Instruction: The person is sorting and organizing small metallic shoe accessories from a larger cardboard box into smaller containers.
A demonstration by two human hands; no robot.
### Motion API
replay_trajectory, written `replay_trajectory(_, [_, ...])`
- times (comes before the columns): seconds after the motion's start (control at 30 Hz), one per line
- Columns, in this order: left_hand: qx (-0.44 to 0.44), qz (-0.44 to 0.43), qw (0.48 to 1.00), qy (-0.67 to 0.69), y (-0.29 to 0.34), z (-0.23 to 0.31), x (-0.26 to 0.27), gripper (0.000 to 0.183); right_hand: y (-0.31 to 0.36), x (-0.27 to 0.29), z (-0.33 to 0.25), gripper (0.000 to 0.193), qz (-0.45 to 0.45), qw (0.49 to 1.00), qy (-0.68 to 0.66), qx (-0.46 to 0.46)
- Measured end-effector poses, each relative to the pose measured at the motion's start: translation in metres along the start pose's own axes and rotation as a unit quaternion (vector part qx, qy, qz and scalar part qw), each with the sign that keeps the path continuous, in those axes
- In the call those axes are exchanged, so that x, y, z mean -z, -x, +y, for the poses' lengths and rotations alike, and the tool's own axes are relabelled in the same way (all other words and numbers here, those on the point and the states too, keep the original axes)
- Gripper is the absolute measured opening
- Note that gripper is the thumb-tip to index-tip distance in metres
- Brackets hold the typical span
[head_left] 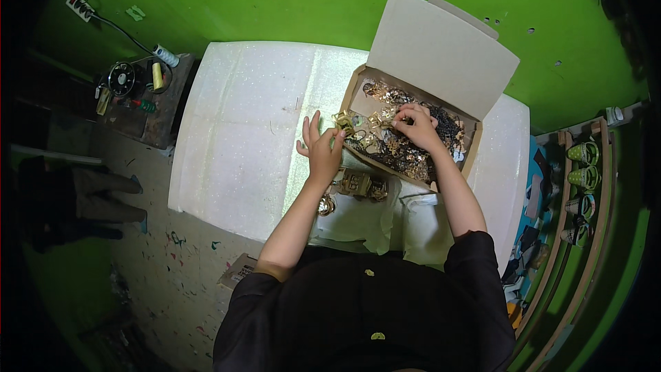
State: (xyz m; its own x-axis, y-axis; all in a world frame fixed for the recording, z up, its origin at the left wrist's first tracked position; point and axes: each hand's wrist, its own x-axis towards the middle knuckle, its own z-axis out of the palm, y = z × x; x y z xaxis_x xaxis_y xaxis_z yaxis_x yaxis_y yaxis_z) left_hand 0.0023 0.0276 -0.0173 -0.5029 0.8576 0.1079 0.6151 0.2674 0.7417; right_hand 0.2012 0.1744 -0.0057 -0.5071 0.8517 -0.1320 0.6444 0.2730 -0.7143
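Observation:
An open cardboard box [473, 149] holds a jumble of gold-coloured metal ornaments [396, 153] and dark chains [449, 126]. My left hand [323, 153] is at the box's left edge, thumb and forefinger closed on a gold-coloured metal ornament [343, 121], the other fingers spread. Over the box's middle, my right hand [417, 127] has its fingertips pinched together by more gold pieces [378, 121]. Exactly what it grips is too small to make out. Close to my body, a clear plastic bag or tray [370, 226] contains gold-coloured buckle-like pieces [354, 183].
The box lid [441, 45] stands raised toward the green wall. White sparkly sheeting covers the table [241, 120]. At left, a small stand [148, 120] carries thread spools and a round black device. Shoes sit on a wooden rack [600, 186] at right. Another person's legs [110, 196] show far left.

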Motion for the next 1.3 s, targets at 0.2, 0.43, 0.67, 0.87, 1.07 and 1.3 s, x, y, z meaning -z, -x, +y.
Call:
replay_trajectory(0.2, [0.0,0.016,1.0,-0.007,0.0,-0.001,-0.002,0.019,0.003,-0.005,-0.005,0.009,0.043,0.993,0.106,0.001])
replay_trajectory(0.43, [-0.008,0.023,1.0,-0.003,-0.001,-0.002,-0.004,0.019,-0.013,-0.014,-0.009,0.018,0.046,0.983,0.172,0.054])
replay_trajectory(0.67, [-0.008,0.009,1.0,-0.011,0.0,-0.002,-0.001,0.02,-0.034,-0.04,-0.018,0.022,-0.034,0.944,0.298,0.136])
replay_trajectory(0.87, [-0.001,-0.001,1.0,0.001,-0.001,0.001,0.002,0.02,-0.039,-0.038,-0.013,0.012,-0.016,0.94,0.305,0.154])
replay_trajectory(1.07, [-0.007,0.0,1.0,-0.005,-0.003,-0.002,0.001,0.02,-0.034,-0.038,-0.009,0.01,-0.026,0.959,0.222,0.175])
replay_trajectory(1.3, [-0.005,-0.004,1.0,-0.005,-0.002,-0.001,0.0,0.019,-0.041,-0.045,-0.009,0.012,-0.042,0.961,0.244,0.124])
